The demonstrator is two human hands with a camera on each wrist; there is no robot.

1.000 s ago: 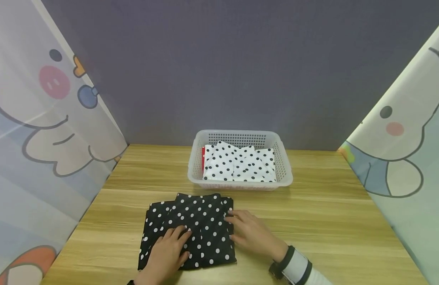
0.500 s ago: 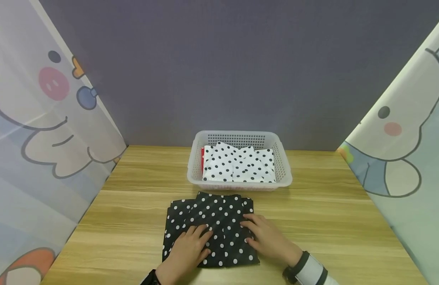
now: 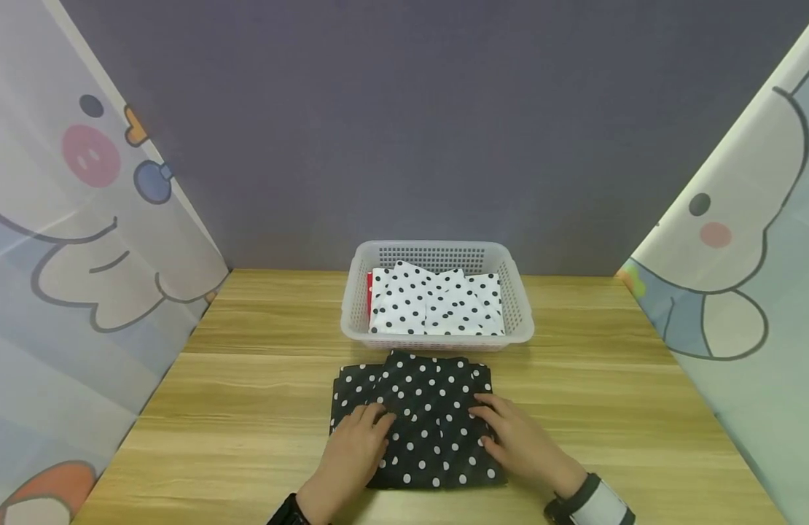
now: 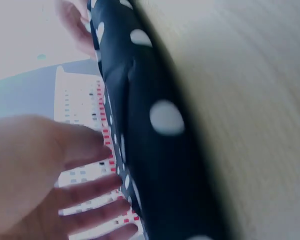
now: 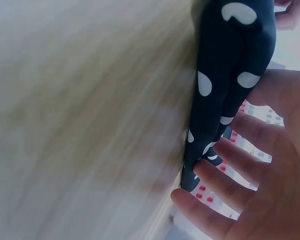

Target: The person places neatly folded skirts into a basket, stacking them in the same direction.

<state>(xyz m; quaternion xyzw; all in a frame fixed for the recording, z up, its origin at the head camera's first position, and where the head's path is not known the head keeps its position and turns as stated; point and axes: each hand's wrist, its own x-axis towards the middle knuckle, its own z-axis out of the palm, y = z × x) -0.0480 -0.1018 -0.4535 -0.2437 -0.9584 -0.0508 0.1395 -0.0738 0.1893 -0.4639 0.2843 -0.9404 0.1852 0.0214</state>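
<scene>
A folded black cloth garment with white polka dots (image 3: 424,423) lies flat on the wooden table, in front of the basket. My left hand (image 3: 355,445) rests on its left part, fingers extended over the fabric. At its right edge, my right hand (image 3: 522,441) touches the cloth with spread, slightly bent fingertips. The left wrist view shows the thick folded edge of the black garment (image 4: 140,125) beside the fingers (image 4: 92,192). In the right wrist view, fingertips of the right hand (image 5: 270,165) lie along the side of the fold.
Behind the garment stands a white perforated plastic basket (image 3: 437,340). Inside it lies a folded white cloth with black dots (image 3: 437,302), with a strip of red (image 3: 369,292) at its left. A grey panel (image 3: 404,131) and cartoon-printed side sheets (image 3: 713,284) border the wooden table (image 3: 247,408).
Both hands have slid the black polka-dot garment to the right across the table, bringing it in front of the basket. The basket and its contents stay put.
</scene>
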